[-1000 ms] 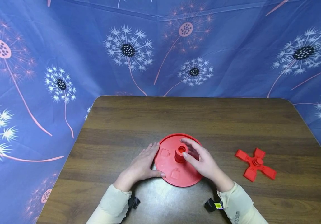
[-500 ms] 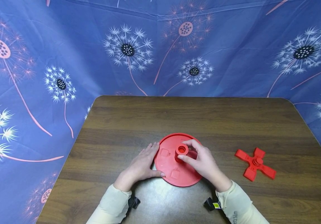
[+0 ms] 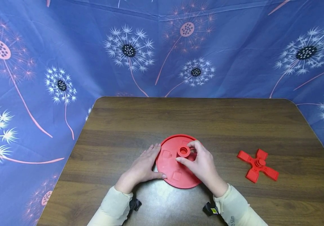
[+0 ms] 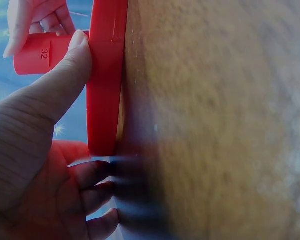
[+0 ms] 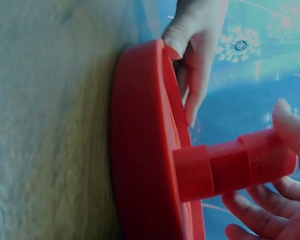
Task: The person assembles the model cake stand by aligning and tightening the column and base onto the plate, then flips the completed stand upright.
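Observation:
A flat red disc [image 3: 169, 164] lies on the wooden table [image 3: 179, 116], with a short red post [image 3: 183, 151] standing upright at its centre. My left hand [image 3: 143, 166] lies against the disc's left edge, fingers straight and thumb [image 4: 60, 80] pressed on the rim [image 4: 107, 75]. My right hand [image 3: 198, 161] reaches over the disc from the right, and its thumb and fingers curl round the top of the post. In the right wrist view the thumb [image 5: 290, 125] sits on the post's outer section [image 5: 265, 157], which is stepped in segments above the disc [image 5: 145, 150].
A red cross-shaped piece [image 3: 257, 165] with a small hub lies on the table to the right of the disc. Blue cloth [image 3: 66, 62] printed with dandelions hangs behind and beside the table. The table's far edge runs along the cloth.
My right hand has drawn in to the left and closed its thumb and fingers more tightly round the post. The left hand, disc and cross piece have stayed put.

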